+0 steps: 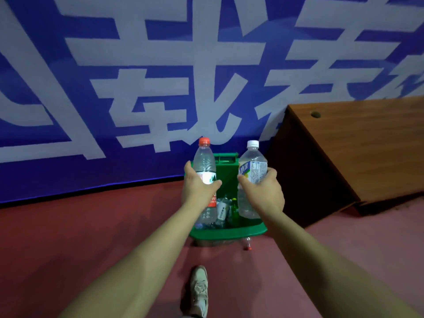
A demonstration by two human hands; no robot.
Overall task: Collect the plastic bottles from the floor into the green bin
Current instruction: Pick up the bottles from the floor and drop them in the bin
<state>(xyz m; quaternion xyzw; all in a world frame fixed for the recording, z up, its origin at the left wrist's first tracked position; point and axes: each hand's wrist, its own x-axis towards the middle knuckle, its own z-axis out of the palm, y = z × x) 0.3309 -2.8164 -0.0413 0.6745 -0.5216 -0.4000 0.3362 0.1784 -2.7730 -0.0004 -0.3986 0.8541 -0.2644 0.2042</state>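
Bottles poised above the green bin (229, 231): left hand (197, 187) grips the red-capped bottle (205, 164), right hand (263, 191) the white-capped bottle (252, 171). Next, let both drop inside.

We hold two clear plastic bottles upright over the green bin (229, 231): a red-capped bottle (205, 166) with a red-and-white label, and a stouter white-capped bottle (252, 171). The open bin stands on the red floor, more bottles (221, 211) piled inside; a small red-capped one (247, 243) lies beside its front.
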